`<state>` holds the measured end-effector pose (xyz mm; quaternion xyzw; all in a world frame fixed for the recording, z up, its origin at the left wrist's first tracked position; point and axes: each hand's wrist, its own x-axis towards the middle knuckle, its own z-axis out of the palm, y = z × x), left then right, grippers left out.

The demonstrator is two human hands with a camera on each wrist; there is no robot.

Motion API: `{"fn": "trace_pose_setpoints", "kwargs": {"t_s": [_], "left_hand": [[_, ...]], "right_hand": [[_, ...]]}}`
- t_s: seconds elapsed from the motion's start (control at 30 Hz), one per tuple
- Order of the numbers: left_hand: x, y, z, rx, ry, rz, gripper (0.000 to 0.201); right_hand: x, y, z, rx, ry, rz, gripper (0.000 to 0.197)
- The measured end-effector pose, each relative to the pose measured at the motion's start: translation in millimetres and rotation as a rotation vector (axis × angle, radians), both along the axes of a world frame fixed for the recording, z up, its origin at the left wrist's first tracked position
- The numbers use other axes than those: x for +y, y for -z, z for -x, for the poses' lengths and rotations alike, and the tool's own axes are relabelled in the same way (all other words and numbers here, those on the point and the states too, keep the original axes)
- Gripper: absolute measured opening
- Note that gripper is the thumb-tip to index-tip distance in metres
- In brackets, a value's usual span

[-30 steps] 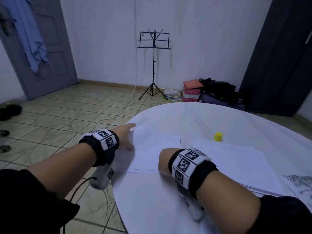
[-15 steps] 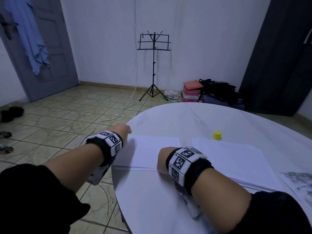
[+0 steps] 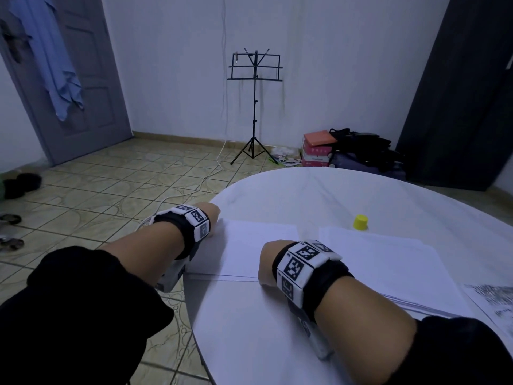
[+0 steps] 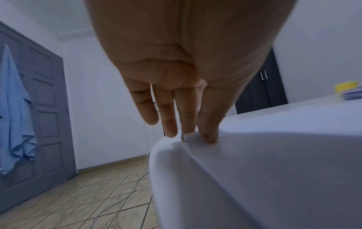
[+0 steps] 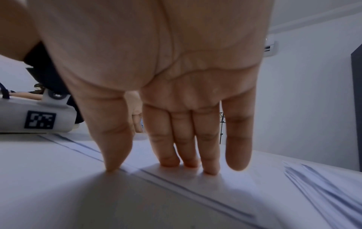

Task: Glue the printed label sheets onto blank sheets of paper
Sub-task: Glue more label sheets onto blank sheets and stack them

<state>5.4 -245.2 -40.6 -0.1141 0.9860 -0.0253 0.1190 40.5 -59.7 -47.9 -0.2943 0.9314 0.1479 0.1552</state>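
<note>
Both hands lay flat, fingers straight (holding nothing): left hand (image 4: 176,93) and right hand (image 5: 176,108) pressed the sheet (image 3: 258,245) at the counter's (image 3: 333,195) left edge.

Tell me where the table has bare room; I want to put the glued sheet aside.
The table is bare along its far side, beyond the yellow cap, and near you, between the two forearms in front of the sheet that the left hand and right hand press. The right side is crowded: a paper stack and a printed sheet.
</note>
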Motion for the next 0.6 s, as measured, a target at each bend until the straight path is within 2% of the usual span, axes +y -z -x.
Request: {"fn": "trace_pose_setpoints", "kwargs": {"t_s": [0.1,0.17,0.23,0.3,0.37,0.4,0.47,0.5,0.53,0.6], "left_hand": [[1.4,-1.5,-2.6,0.070,0.019,-0.067,0.059],[1.8,-2.9,-6.7,0.127,-0.001,-0.137,0.062],[1.7,-3.7,-12.3,0.186,-0.051,-0.240,0.061],[-1.3,-4.6,-17.8,0.240,-0.186,-0.489,0.069],[-4.6,-6.3,-26.0,0.287,-0.328,-0.792,0.079],[-6.7,-6.7,-30.1,0.293,-0.398,-0.899,0.079],[-11.2,-5.0,-38.5,0.275,-0.472,-0.982,0.050],[-13.0,-4.2,-42.1,0.261,-0.488,-0.963,0.031],[-15.5,-2.3,-43.6,0.248,-0.479,-0.908,0.022],[-16.6,-1.7,-46.3,0.193,-0.404,-0.728,0.028]], "right_hand": [[0.3,-20.1,-10.3,-0.092,0.024,-0.001,0.016],[-1.1,-28.7,-13.8,-0.098,0.039,0.030,0.034],[-2.4,-26.1,-11.6,-0.082,0.077,0.047,0.038],[-5.8,-12.9,-6.2,-0.084,0.132,0.024,0.030],[-11.0,-4.8,-4.2,-0.058,0.182,0.017,0.013],[-14.3,0.5,-0.4,-0.056,0.197,0.017,0.014],[-15.9,2.7,0.6,-0.053,0.194,0.031,0.017],[-14.9,2.0,-0.9,-0.058,0.192,0.040,0.020],[-14.4,3.4,-0.5,-0.069,0.194,0.050,0.021],[-10.7,2.8,-2.3,-0.041,0.171,0.064,0.019]]}}
